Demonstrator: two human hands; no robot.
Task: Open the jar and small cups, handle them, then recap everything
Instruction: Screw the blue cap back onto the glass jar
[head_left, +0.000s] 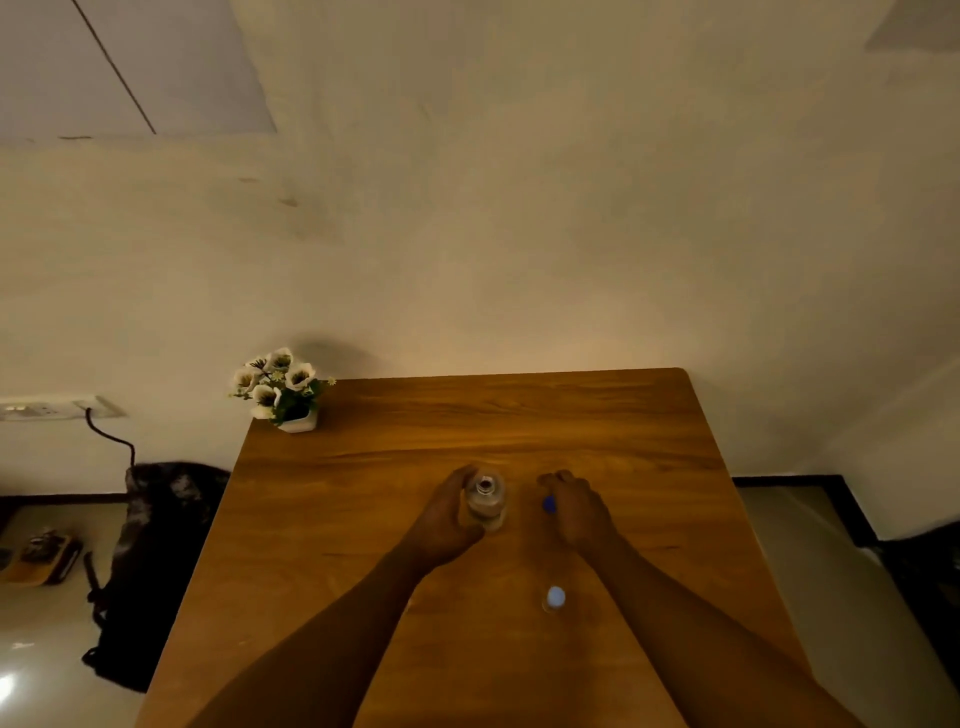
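Left hand (447, 519) wraps around the side of the clear glass jar (485, 499), steadying it upright on the brown wooden table (597, 426), and the jar's mouth looks open, a dark ring showing at the top with no lid on it. Just to the right, the right hand (576, 512) curls down over something small and blue (549, 504), fingers closed on it; my read is that's the jar's cap, freshly off or about to go back on, though it's too hidden to be sure. The two hands sit near each other but apart, the jar between them on the left hand's side.

Closer to the body, below the right wrist, one small clear cup with a pale blue lid (555, 598) stands alone, lid on. So the jar appears opened, and that cup is either not yet touched or already recapped; these views can't settle which. Capping the jar is left at least.

Beyond the left hand, a white pot of white flowers (283, 389) sits at the table's far corner.

No labels or writing are legible on anything.
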